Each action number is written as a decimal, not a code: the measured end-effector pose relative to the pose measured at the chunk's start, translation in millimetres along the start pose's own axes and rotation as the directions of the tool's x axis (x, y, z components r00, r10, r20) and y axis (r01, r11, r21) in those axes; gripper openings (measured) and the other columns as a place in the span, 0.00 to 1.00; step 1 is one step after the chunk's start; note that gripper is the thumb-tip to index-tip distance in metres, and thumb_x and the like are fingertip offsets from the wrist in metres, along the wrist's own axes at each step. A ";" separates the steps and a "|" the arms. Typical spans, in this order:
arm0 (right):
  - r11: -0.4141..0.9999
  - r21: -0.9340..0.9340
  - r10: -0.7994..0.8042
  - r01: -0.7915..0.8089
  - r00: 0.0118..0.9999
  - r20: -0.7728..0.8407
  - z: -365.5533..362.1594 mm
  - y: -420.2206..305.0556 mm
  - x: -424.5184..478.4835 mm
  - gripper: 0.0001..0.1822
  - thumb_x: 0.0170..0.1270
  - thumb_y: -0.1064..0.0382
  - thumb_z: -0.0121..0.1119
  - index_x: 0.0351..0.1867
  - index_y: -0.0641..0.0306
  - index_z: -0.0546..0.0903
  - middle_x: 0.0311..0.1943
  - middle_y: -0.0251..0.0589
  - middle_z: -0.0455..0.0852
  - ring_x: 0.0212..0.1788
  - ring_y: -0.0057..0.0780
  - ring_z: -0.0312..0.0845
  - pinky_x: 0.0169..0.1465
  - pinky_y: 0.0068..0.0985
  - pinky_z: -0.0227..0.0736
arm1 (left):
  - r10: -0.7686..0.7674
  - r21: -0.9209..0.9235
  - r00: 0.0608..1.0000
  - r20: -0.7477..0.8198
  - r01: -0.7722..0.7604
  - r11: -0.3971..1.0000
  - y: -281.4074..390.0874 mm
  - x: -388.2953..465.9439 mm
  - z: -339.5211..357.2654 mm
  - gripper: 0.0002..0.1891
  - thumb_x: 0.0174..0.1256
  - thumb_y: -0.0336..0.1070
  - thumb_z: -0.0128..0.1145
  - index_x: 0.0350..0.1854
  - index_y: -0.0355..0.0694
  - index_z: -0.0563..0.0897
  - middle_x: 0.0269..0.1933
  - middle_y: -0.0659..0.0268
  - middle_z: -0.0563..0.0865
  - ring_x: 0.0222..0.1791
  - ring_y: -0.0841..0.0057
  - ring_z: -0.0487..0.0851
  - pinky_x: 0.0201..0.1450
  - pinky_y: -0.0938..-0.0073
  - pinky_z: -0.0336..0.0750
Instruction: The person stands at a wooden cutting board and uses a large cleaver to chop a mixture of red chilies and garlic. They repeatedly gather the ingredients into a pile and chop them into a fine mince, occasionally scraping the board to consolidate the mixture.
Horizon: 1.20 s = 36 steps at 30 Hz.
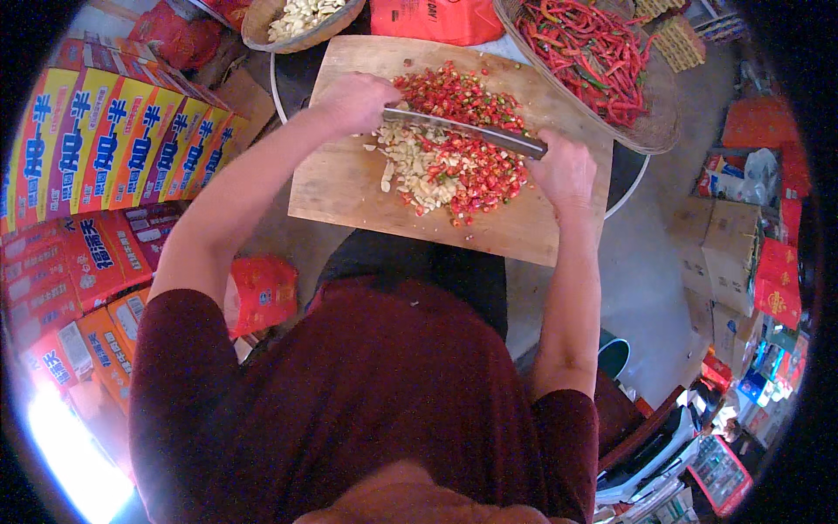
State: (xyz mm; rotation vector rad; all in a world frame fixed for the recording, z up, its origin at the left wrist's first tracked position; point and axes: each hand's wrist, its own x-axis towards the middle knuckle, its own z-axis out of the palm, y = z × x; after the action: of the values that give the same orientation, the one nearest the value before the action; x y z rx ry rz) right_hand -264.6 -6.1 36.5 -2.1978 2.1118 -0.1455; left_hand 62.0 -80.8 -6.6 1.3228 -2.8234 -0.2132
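A kitchen knife (452,122), seen nearly along its spine, lies across a heap of chopped red chillies (452,98) and chopped garlic (419,171) on a wooden cutting board (340,190). My right hand (564,165) is closed around the dark handle at the right. At the other end, my left hand (357,105) grips the far end of the blade, and its fingertips are partly hidden. Chilli bits lie both beyond and in front of the blade. Pale garlic pieces gather mostly on the near left side of the heap.
Beyond the board stand a basket (262,40) of peeled garlic cloves (301,18), a red bag (435,23) and a wide woven basket (661,131) of whole red chillies (589,59). Printed cartons (118,141) are stacked at the left; cardboard boxes (730,255) stand at the right.
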 end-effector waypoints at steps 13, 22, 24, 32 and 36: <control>0.994 0.103 0.045 -0.040 0.998 -0.046 18.6 17.1 -21.2 0.11 0.50 0.55 0.70 0.33 0.54 0.84 0.29 0.48 0.87 0.36 0.52 0.83 0.40 0.45 0.78 | -0.019 0.024 0.992 0.126 0.016 1.000 18.2 7.7 -3.7 0.07 0.47 0.30 0.59 0.30 0.43 0.83 0.37 0.61 0.86 0.42 0.59 0.85 0.44 0.58 0.79; 0.999 -0.006 -0.033 0.033 0.998 -0.049 -10.4 -23.3 21.4 0.12 0.52 0.60 0.66 0.39 0.52 0.87 0.31 0.50 0.87 0.38 0.50 0.85 0.45 0.44 0.80 | -0.044 -0.083 0.999 -0.006 0.044 0.996 -23.8 2.1 -20.2 0.11 0.42 0.33 0.62 0.33 0.42 0.83 0.33 0.61 0.86 0.42 0.57 0.85 0.45 0.57 0.78; 0.993 0.114 -0.003 0.007 0.999 -0.038 23.3 -5.9 17.4 0.12 0.51 0.59 0.67 0.40 0.51 0.87 0.31 0.49 0.87 0.38 0.50 0.84 0.44 0.45 0.80 | 0.002 0.035 0.999 0.038 -0.003 0.999 -23.4 14.3 -8.7 0.11 0.42 0.33 0.62 0.33 0.42 0.83 0.34 0.60 0.86 0.42 0.56 0.85 0.45 0.56 0.78; 0.996 0.016 -0.082 0.083 0.996 -0.038 -31.9 -45.3 1.6 0.07 0.54 0.62 0.63 0.35 0.56 0.85 0.29 0.50 0.87 0.35 0.51 0.85 0.39 0.46 0.81 | -0.053 0.013 0.996 0.076 0.053 0.999 -22.2 -18.1 -32.4 0.10 0.44 0.33 0.61 0.33 0.44 0.84 0.37 0.62 0.86 0.41 0.58 0.85 0.44 0.55 0.79; 0.985 0.064 -0.151 0.158 0.984 -0.096 -1.9 -48.5 -8.9 0.03 0.53 0.65 0.62 0.29 0.58 0.81 0.24 0.48 0.85 0.31 0.51 0.84 0.35 0.46 0.79 | -0.017 -0.114 1.000 0.024 0.020 0.993 -28.9 -49.4 -10.0 0.09 0.46 0.32 0.60 0.33 0.46 0.84 0.35 0.64 0.85 0.40 0.60 0.85 0.40 0.59 0.80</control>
State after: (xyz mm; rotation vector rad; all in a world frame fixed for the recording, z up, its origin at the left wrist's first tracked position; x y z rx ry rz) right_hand -217.2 4.8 44.6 -2.3538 1.9437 -0.3324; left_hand 116.5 -62.4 1.7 1.3312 -2.7711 -0.3869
